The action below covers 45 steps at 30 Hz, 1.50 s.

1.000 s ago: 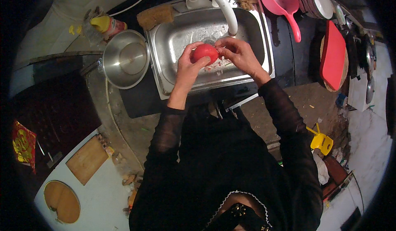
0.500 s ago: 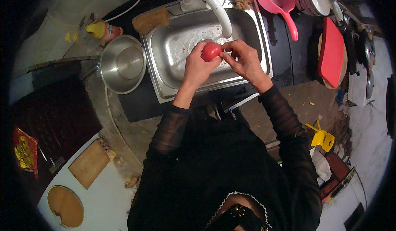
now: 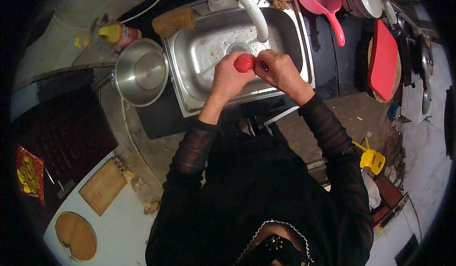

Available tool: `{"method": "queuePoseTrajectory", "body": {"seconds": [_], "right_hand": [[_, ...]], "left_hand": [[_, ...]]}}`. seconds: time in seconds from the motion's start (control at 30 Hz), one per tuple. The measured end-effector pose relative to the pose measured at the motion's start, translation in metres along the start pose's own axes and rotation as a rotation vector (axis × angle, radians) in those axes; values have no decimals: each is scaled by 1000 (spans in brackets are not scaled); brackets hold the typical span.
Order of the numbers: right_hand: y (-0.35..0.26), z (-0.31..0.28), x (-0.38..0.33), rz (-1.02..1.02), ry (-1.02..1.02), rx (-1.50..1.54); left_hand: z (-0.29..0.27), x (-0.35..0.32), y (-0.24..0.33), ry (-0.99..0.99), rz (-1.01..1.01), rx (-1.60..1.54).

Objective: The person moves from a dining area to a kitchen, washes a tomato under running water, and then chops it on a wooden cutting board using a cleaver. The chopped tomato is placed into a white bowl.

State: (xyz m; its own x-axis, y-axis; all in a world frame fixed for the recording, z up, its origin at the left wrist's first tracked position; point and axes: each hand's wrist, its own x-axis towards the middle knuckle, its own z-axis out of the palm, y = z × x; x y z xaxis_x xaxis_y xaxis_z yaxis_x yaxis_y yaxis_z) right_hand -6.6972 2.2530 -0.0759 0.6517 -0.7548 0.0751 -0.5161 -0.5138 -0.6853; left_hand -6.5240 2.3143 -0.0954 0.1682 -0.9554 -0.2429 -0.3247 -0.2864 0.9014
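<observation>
Over the near side of the steel sink [image 3: 183, 78], my left hand [image 3: 228, 76] is closed around a round, shiny red tomato [image 3: 244, 63]. Close against the tomato's right side, my right hand [image 3: 280, 70] has its thumb and fingers curled together in a pinch. What lies between those fingertips is too small and hidden to make out. The white curved faucet [image 3: 254, 16] reaches over the basin just beyond both hands, and the drain lies partly behind them.
Left of the sink stands a steel bowl [image 3: 141, 72], beside a yellow-capped bottle [image 3: 118, 35]. A brown sponge [image 3: 173, 22] and a scrubber [image 3: 280, 0] rest on the rim. To the right are a pink ladle [image 3: 323, 2], stacked bowls [image 3: 368, 0] and a red cutting board [image 3: 383, 59].
My right hand's fingers have curled in more tightly at the tomato's right side. The tomato has turned slightly in my left hand and sits a little lower.
</observation>
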Motion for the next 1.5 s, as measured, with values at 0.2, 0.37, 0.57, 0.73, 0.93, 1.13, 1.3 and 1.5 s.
{"method": "queuePoseTrajectory", "body": {"seconds": [0.2,0.37,0.57,0.73,0.93,1.13,1.3,1.5], "right_hand": [[5,-9,6,170,-44,305],[20,-9,12,188,102,237],[17,-13,11,206,34,368],[-2,-12,5,142,-50,433],[-3,-10,4,-6,-47,234],[13,-8,7,-70,73,122],[12,-17,4,19,40,234],[-25,-18,4,86,-78,179]], "left_hand": [[-15,-1,-5,-179,-90,-259],[-22,-7,-7,-228,-96,-478],[-26,-12,-11,-195,-106,-537],[-20,-9,-17,-189,-98,-490],[-20,-10,-21,-203,-267,-682],[-18,-17,-27,-224,-256,-1022],[-22,-16,-19,-217,-238,-943],[-13,-14,-18,-107,-150,-529]]}}
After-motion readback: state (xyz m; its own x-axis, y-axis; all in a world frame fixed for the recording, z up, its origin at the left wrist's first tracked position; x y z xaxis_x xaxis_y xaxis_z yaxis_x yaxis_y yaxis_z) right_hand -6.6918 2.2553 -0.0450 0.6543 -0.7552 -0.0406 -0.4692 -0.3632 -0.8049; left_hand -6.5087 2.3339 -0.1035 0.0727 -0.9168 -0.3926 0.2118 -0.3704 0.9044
